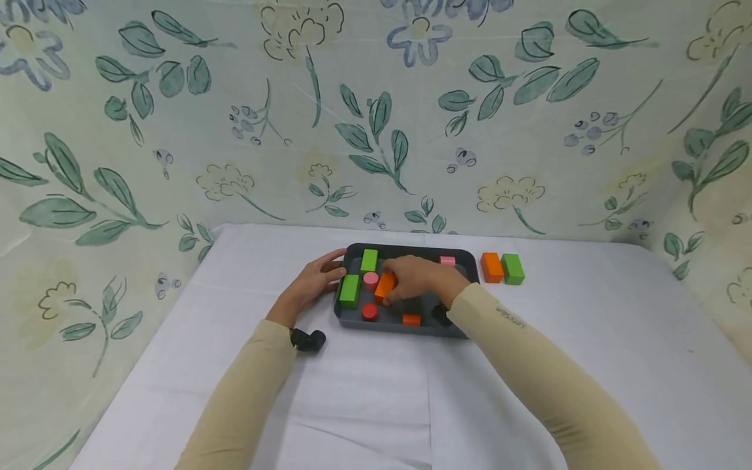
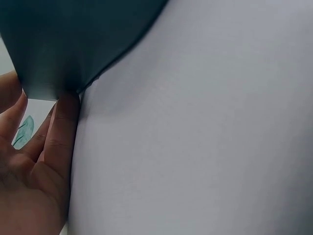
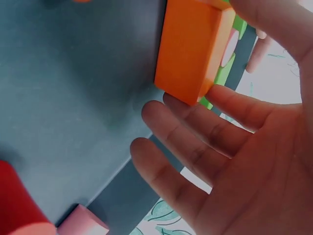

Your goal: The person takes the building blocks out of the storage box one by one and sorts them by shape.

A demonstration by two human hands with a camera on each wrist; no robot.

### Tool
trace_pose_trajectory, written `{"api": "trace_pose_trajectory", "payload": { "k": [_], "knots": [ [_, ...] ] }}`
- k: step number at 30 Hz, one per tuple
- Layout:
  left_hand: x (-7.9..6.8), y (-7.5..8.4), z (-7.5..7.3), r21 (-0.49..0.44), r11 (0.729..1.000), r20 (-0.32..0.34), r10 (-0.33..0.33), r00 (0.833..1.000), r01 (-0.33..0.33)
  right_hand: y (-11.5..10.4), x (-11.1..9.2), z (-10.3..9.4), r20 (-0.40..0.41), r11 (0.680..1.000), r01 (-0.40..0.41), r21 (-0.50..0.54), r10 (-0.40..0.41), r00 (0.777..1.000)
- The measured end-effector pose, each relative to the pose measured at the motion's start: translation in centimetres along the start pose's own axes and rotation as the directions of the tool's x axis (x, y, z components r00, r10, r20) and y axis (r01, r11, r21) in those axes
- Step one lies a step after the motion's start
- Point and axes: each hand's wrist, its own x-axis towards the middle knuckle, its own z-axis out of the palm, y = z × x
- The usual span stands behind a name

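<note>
My right hand (image 1: 414, 277) reaches over the dark grey tray (image 1: 382, 324) and pinches an orange block (image 1: 384, 287) between thumb and fingertips. In the right wrist view, the other fingers of that hand spread below the orange block (image 3: 190, 54). At the tray's left end, my left hand (image 1: 314, 281) touches the wall with fairly straight fingers. Beside the pinched block are a pink cylinder (image 1: 371, 281) and two green blocks, one at the back (image 1: 369, 260) and one nearer (image 1: 349, 291). A red cylinder (image 1: 369, 312) stands near the tray's front wall.
A small orange piece (image 1: 411, 320) and a pink piece (image 1: 448, 260) are in the tray too. The right wrist view shows another red piece (image 3: 22, 205). Right of the tray, an orange block (image 1: 491, 267) and a green block (image 1: 513, 269) lie on the white cloth (image 1: 364, 398).
</note>
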Motion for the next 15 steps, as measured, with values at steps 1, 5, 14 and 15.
{"api": "trace_pose_trajectory", "payload": {
  "k": [1,5,14,15],
  "knots": [
    [-0.07,0.01,0.0,-0.002,1.0,-0.002,0.0,1.0,0.0,-0.09,0.08,0.07,-0.001,1.0,-0.007,0.005,0.007,1.0],
    [-0.14,-0.02,0.09,0.0,1.0,-0.003,-0.005,1.0,0.005,-0.26,0.41,0.33,-0.003,1.0,-0.029,0.007,0.029,1.0],
    [-0.09,0.04,0.0,-0.01,1.0,-0.001,-0.006,1.0,0.006,-0.17,0.74,0.45,-0.032,1.0,-0.005,-0.012,0.004,0.999],
    [-0.17,0.12,-0.02,-0.008,1.0,-0.001,-0.003,1.0,0.003,-0.14,0.69,0.42,-0.04,1.0,0.004,-0.013,-0.004,0.999]
  ]
}}
